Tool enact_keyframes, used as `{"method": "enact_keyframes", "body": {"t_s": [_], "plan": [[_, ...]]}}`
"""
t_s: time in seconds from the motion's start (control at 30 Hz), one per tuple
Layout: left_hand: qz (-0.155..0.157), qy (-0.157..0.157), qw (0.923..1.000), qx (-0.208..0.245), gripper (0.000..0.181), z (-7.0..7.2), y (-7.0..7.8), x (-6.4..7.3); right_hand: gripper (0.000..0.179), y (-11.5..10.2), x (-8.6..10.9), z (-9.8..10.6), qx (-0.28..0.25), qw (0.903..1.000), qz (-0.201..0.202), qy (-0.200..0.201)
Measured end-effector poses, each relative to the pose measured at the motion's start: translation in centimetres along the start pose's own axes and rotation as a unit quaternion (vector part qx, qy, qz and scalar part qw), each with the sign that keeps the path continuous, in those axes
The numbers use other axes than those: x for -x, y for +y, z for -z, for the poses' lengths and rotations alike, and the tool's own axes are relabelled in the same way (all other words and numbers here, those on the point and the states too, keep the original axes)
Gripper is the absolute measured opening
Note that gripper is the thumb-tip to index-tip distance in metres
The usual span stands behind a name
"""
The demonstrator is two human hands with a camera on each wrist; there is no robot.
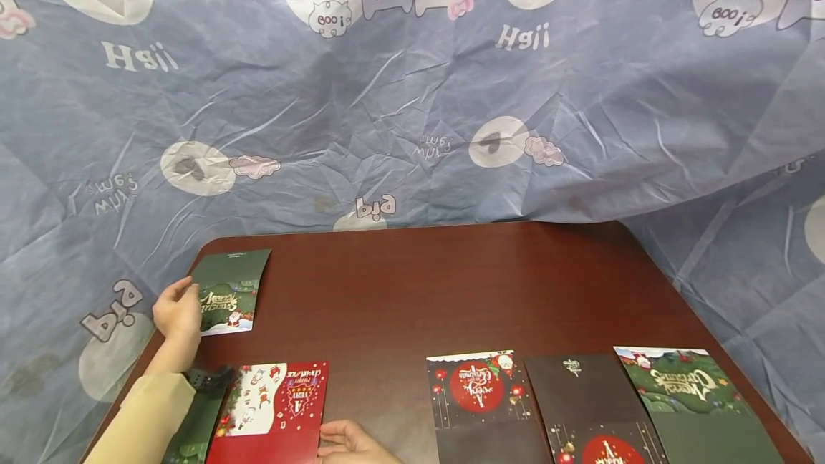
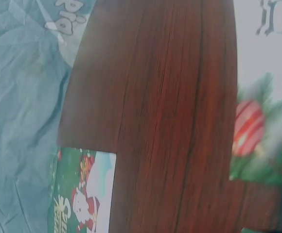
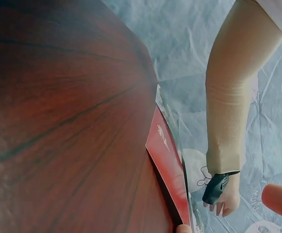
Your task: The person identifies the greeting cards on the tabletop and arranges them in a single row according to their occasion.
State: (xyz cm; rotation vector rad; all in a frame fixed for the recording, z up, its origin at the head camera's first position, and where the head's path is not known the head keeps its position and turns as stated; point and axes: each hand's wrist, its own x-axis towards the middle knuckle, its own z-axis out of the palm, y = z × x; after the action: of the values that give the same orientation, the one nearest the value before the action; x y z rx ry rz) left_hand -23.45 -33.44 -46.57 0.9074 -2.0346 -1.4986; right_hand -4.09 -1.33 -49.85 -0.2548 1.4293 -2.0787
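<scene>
My left hand [image 1: 177, 311] is at the left edge of a green Merry Christmas card [image 1: 227, 306] at the table's far left, its fingertips pinching that edge. The left wrist view shows part of this card [image 2: 85, 194] too, with most of the hand out of frame. A red and white Christmas card [image 1: 277, 398] lies unfolded at the front left. My right hand [image 1: 353, 442] touches its right edge with extended fingers. In the right wrist view, one fingertip [image 3: 183, 229] meets the red card [image 3: 167, 158], apart from another finger of the hand.
Another green card [image 1: 193, 428] lies partly under my left forearm. On the right are a black and red card [image 1: 480, 389], a second dark card [image 1: 589, 407] and a green card [image 1: 692, 385]. A patterned blue cloth [image 1: 387, 127] hangs behind the brown table [image 1: 412, 292].
</scene>
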Motion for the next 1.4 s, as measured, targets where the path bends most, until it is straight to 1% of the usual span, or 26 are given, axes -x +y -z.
{"method": "enact_keyframes", "body": {"t_s": [0.07,0.27,0.33,0.43,0.57,0.63,0.77,0.93,1.03,1.13,1.23,1.4], "plan": [[0.001,-0.005,1.0,0.004,0.039,-0.1,0.0,0.3,0.041,-0.2,0.0,-0.1,-0.014,0.9998,-0.009,0.006],[-0.004,-0.039,0.9988,0.029,0.039,0.2,0.1,1.5,0.045,-0.6,0.3,-0.4,-0.05,0.9981,-0.033,0.015],[-0.008,-0.052,0.9977,0.042,0.039,0.3,0.2,2.1,0.045,-0.8,0.4,-0.4,-0.054,0.9978,-0.035,0.016],[-0.007,-0.071,0.9952,0.067,0.037,0.5,0.3,3.1,0.045,-0.9,0.4,-0.4,-0.053,0.9981,-0.029,0.015],[-0.003,-0.093,0.9898,0.108,0.035,0.7,0.5,4.3,0.044,-0.9,0.5,-0.4,-0.049,0.9986,-0.014,0.014],[-0.006,-0.104,0.9878,0.116,0.034,0.8,0.5,4.9,0.044,-0.9,0.5,-0.4,-0.05,0.9986,-0.012,0.013],[-0.001,-0.135,0.9824,0.129,0.032,1.3,0.3,6.2,0.042,-0.7,0.5,-0.4,-0.052,0.9984,-0.019,0.012],[0.013,-0.169,0.9714,0.167,0.028,1.9,-0.5,7.9,0.041,-0.6,0.6,-0.4,-0.054,0.998,-0.03,0.014],[0.018,-0.187,0.9671,0.171,0.03,2.2,-1.1,8.8,0.042,-0.5,0.6,-0.4,-0.056,0.9979,-0.029,0.013],[0.02,-0.209,0.9636,0.166,0.038,2.3,-1.6,9.5,0.042,-0.5,0.6,-0.4,-0.055,0.9982,-0.021,0.011],[0.021,-0.216,0.9628,0.161,0.041,2.3,-1.9,10.0,0.042,-0.5,0.5,-0.4,-0.055,0.9983,-0.013,0.01],[0.027,-0.221,0.964,0.145,0.044,2.5,-2.2,10.8,0.04,-0.5,0.5,-0.4,-0.06,0.998,-0.018,0.01]]}}
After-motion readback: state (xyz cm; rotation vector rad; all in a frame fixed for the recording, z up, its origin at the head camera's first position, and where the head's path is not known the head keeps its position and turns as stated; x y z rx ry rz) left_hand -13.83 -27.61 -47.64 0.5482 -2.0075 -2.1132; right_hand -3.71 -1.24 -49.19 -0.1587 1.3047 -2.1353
